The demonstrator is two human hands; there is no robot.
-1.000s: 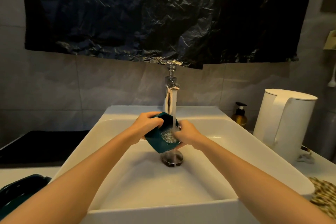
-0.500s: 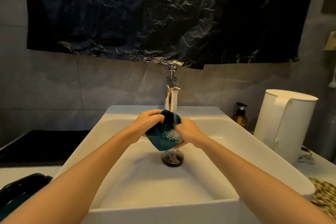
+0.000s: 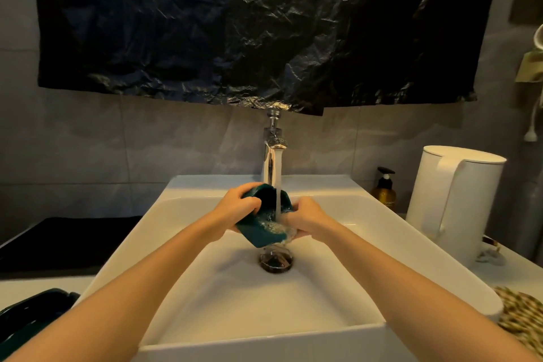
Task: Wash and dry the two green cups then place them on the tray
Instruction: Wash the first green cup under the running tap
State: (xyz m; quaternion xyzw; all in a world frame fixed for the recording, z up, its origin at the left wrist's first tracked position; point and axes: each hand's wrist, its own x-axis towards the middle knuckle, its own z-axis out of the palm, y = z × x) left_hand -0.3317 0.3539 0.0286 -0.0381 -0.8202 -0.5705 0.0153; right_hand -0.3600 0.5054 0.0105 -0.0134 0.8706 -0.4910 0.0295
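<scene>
The left hand [image 3: 236,210] grips a dark green cup [image 3: 261,233], its fingers curled over the cup's upper wall. The right hand [image 3: 308,220] meets the same cup from the other side, its fingers bent against the rim where the water lands, though their tips are lost in the splash. The cup is held tilted on its side above the basin, directly under a thin stream of running water [image 3: 277,182] from a chrome tap [image 3: 271,156]. Below it lies the round metal drain [image 3: 276,262] of a white rectangular sink [image 3: 346,329]. On the desk, right of the sink, stand an amber pump bottle [image 3: 384,189] and a white kettle [image 3: 458,203], with a woven mat [image 3: 523,317] nearer. To the left lie a black mat [image 3: 67,241] and, at the frame's edge, a glossy dark green object [image 3: 29,316]. A crumpled black plastic sheet [image 3: 235,23] hangs on the wall above.
</scene>
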